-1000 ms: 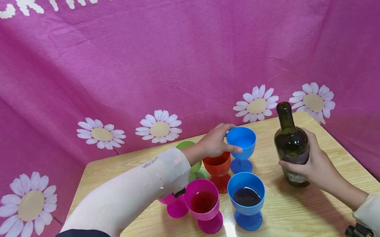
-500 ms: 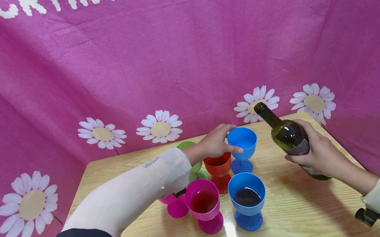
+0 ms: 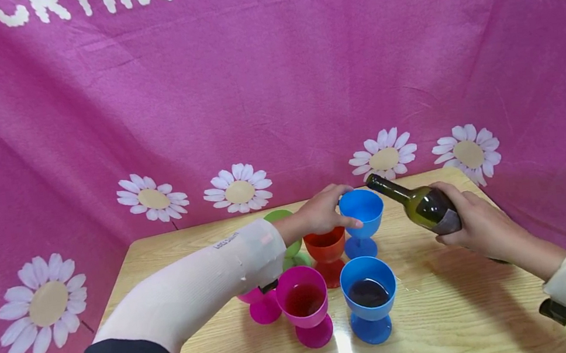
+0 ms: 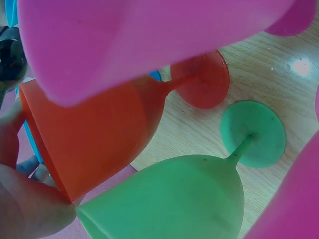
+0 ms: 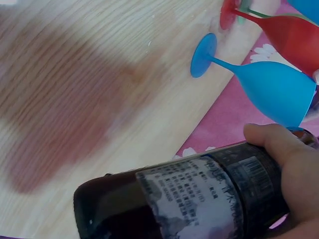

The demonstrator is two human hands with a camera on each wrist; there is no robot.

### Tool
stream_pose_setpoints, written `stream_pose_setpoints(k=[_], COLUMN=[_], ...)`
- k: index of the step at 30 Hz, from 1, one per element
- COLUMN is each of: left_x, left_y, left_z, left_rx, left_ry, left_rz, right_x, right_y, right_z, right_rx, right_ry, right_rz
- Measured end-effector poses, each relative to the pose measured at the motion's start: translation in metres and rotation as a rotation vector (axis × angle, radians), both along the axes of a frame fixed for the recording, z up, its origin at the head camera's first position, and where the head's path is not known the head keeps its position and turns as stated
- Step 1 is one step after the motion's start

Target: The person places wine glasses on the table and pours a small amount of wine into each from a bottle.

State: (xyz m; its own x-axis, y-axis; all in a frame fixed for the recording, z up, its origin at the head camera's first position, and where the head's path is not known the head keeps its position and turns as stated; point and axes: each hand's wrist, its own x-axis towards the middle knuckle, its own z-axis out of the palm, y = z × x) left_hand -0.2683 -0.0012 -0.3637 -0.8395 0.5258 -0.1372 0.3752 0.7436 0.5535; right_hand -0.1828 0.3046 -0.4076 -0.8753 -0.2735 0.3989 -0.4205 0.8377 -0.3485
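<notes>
In the head view my right hand grips a dark green glass wine bottle by its body. The bottle tilts left, its mouth just over the rim of the far blue goblet; no stream of liquid is discernible. My left hand holds that goblet at its bowl, thumb on the near side and fingers behind. The goblet stands upright. The right wrist view shows the bottle's printed back label and the blue goblet. In the left wrist view the orange-red goblet hides most of the left hand.
Below the left forearm stand the orange-red goblet, a green goblet and a pink one partly covered. Nearer are a pink goblet with dark red liquid and a blue goblet with dark liquid. A pink daisy-print cloth hangs behind the table.
My right hand has lifted the bottle from upright and tipped it left, bringing its mouth to the far blue goblet. The left hand has stayed on that goblet.
</notes>
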Motion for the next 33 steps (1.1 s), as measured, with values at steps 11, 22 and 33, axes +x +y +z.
stream_pose_setpoints(k=[11, 22, 33], left_x=[0.0, 0.002, 0.001], left_y=[0.0, 0.0, 0.0], left_z=[0.0, 0.002, 0.001], left_rx=[-0.002, 0.001, -0.004], left_ry=[0.005, -0.005, -0.002], left_rz=[0.001, 0.005, 0.005], right_x=[0.0, 0.001, 0.003], right_y=[0.002, 0.003, 0.002], right_z=[0.01, 0.017, 0.027], right_rx=[0.148, 0.198, 0.275], right_ry=[-0.175, -0.198, -0.21], right_rz=[-0.105, -0.109, -0.125])
